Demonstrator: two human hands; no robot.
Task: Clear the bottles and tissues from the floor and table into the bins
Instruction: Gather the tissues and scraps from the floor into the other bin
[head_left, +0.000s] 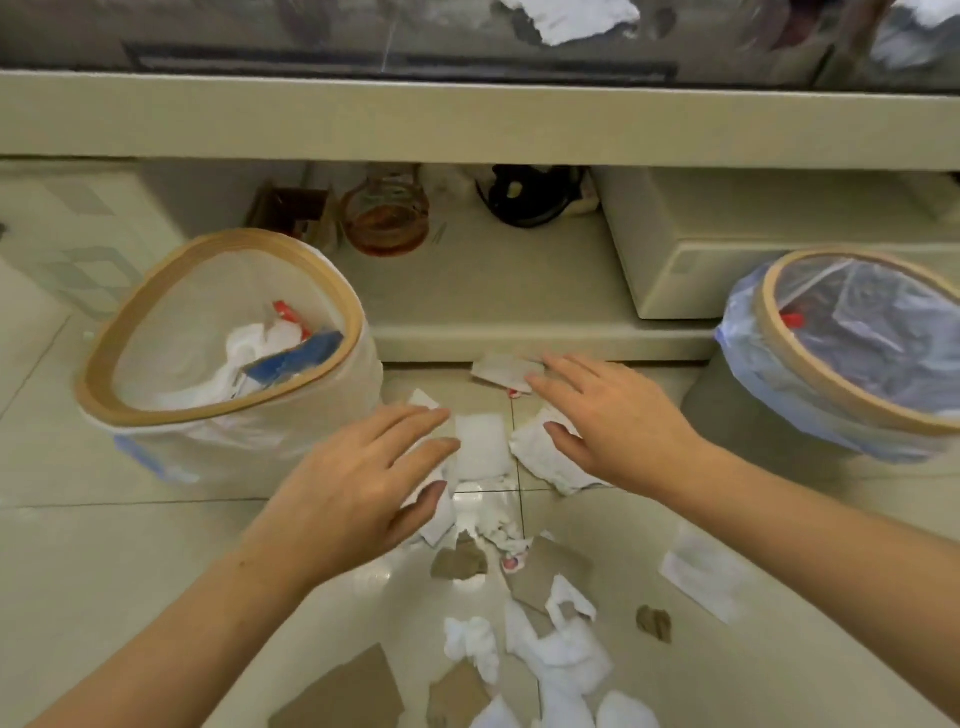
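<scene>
head | hands (358, 483) (618, 421) spread, empty | tissues (480, 447) partly covered (bottom ones cropped)

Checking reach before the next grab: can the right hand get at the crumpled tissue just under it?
Probably yes: the right hand hovers open over the crumpled tissue, nothing between them.

White tissues (480, 447); seemingly brown cardboard (550, 571).

No text, label, brand or number can be read anywhere — the red-and-white scrap (511, 563) among the tissues on the floor (130, 545) is too blurred.
</scene>
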